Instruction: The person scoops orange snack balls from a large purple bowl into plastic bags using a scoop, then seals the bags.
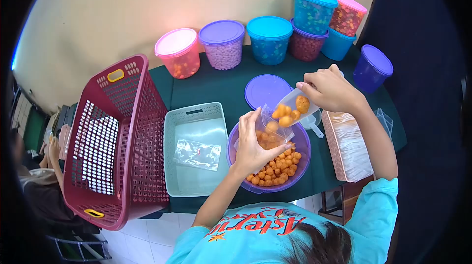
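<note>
My right hand [332,88] grips a translucent white scoop [310,110] tilted down to the left, with several round orange snack balls [285,115] at its lip. Below it, my left hand [251,145] holds a small clear plastic bag [268,114] by its sides, mouth up, with orange balls showing inside or behind it. Both hands are over a round purple tub [307,168] partly filled with the same balls [275,171]. Behind the tub lies a flat purple lid [267,90]. Another white scoop [312,125] rests at the tub's right.
A pale green tray [195,192] holding clear plastic packaging [197,154] stands left, beside a tall maroon basket [132,165]. At right is a pink box [334,148] of clear bags. Lidded tubs [222,50] line the back, some stacked. Another person [42,190] is at far left.
</note>
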Motion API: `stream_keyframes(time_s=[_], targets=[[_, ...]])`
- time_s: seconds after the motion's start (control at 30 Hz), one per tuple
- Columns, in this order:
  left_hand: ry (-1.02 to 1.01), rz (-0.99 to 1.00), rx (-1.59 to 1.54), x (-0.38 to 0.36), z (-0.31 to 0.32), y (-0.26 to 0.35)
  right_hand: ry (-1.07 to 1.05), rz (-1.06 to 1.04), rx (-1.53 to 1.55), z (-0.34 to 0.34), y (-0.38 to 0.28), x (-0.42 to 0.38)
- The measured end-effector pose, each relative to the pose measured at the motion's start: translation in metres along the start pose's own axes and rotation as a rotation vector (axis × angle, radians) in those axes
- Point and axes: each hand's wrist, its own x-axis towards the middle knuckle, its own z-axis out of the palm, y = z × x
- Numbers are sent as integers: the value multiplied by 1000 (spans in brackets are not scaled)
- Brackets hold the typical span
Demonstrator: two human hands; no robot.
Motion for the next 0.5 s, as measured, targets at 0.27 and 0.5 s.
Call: stream_keyframes(time_s=[0.27,0.5], targets=[[20,-23,100,-6,5,2,-171,-68,185,32,17,14],[42,-66,94,-12,6,0,-368,77,499,54,41,30]])
